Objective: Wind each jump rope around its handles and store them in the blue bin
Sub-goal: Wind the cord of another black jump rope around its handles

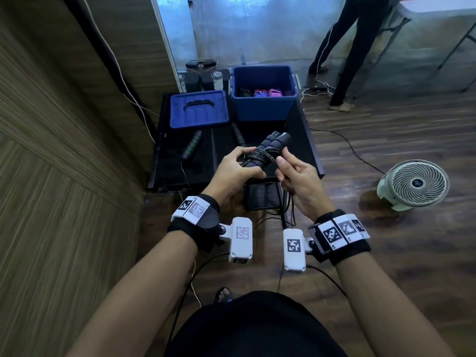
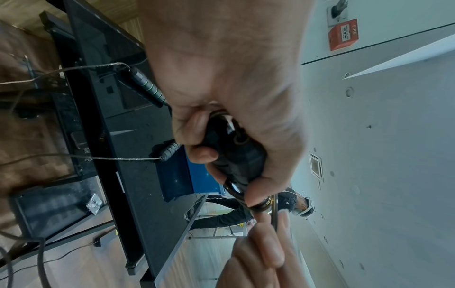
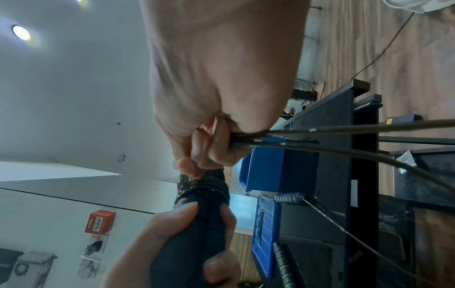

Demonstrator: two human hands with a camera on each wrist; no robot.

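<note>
While the left hand (image 1: 233, 171) has its grip curled round both blue handles (image 1: 273, 145) above the worktop (image 1: 180, 161), the right hand (image 1: 296, 176) pinches the rope (image 3: 344, 154). Blue bin (image 1: 262, 106) sits behind, wound ropes inside.

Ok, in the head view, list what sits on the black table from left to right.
Green-ringed handle → blue lid → second handle → blue bin. The lid lies further back than the two handles, and the bin stands at the back right with wound ropes inside.
</note>
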